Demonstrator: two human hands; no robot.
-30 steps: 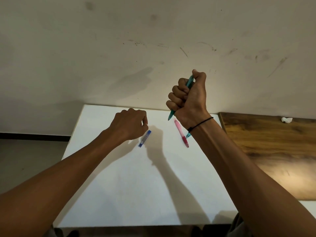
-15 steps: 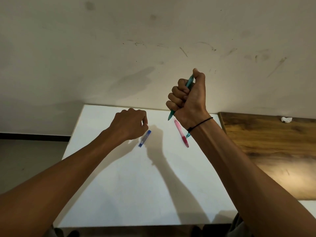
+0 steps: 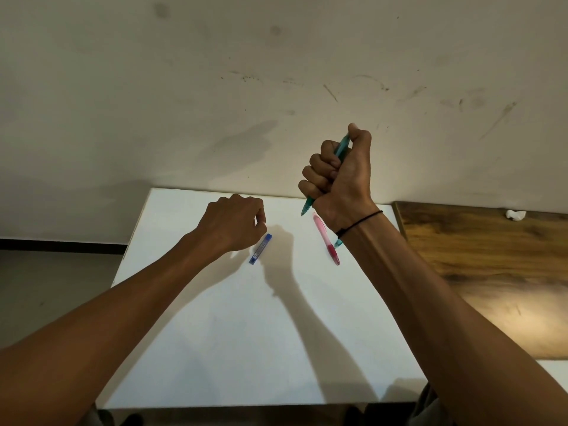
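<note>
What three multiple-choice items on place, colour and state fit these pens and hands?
1. Where does the pink plastic pen lie?
A. on the white table
B. on the wooden board
C. on the floor
2. What colour is the small flat case beside the left hand?
A. yellow
B. blue
C. black
3. How is the teal plastic pen?
A. lying flat
B. standing in a cup
C. gripped in the right hand
Answers: 1 A, it rests on the white top; 2 B, its body is blue; 3 C, that hand curls round it.
</note>
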